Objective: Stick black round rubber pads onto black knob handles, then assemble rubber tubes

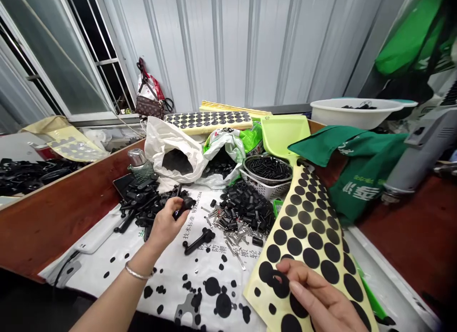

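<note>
My left hand (170, 221), a silver bangle on its wrist, grips a black plastic arm piece (186, 204) with a rounded end, held above the white printed sheet. My right hand (316, 294) pinches a black round sticker (282, 280) between thumb and fingertips; it looks curled, with a hole in it. Beneath that hand lies a yellow backing sheet (292, 212) with rows of black discs. Another black arm piece (198, 241) rests on the white sheet between my hands. A heap of similar black arms (143, 203) sits beyond my left hand.
Black cylinders (246, 203) and small metal clips (239, 239) are piled mid-table. Behind them stand a basket of black screws (267, 169), a white sack (171, 146) and a light green dustpan (285, 132). Wooden boards (82, 194) edge the sides. Loose black discs (223, 305) lie near the front.
</note>
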{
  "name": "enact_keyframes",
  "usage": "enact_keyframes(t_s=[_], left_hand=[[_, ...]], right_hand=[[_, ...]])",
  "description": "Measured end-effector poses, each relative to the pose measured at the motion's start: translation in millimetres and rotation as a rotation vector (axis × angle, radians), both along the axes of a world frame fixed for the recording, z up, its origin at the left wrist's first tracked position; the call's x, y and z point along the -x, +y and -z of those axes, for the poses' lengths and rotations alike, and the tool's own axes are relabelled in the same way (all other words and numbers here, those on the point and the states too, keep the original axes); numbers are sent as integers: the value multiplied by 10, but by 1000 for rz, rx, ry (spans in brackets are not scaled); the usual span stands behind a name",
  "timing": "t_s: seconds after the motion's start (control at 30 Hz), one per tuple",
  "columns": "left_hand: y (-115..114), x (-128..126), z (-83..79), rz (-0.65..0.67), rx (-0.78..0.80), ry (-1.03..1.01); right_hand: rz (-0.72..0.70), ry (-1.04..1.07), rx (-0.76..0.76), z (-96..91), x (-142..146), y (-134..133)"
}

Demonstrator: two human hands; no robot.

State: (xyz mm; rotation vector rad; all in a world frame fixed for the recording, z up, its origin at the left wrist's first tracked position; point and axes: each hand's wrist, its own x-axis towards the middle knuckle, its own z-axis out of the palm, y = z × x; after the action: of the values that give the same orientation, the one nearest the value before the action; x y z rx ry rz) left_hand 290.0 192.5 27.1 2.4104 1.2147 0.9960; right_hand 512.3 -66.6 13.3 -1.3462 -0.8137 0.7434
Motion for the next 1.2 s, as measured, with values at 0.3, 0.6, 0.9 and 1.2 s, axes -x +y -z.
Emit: enact_keyframes(t_s=[0.3,0.6,0.9,1.2], left_hand=[[-1073,-328,-4,372,1215,-977],[-1382,-372,12,434,1171,-691],[-1464,-367,-14,508,1188,-681],[-1467,-361,-20,520,1183,-690]], right_hand=[[-192,141,-14,-368,159,304],[-295,221,123,-427,214,385],[-333,326,179,-416,275,409],[-317,280,154,-303,284,447]])
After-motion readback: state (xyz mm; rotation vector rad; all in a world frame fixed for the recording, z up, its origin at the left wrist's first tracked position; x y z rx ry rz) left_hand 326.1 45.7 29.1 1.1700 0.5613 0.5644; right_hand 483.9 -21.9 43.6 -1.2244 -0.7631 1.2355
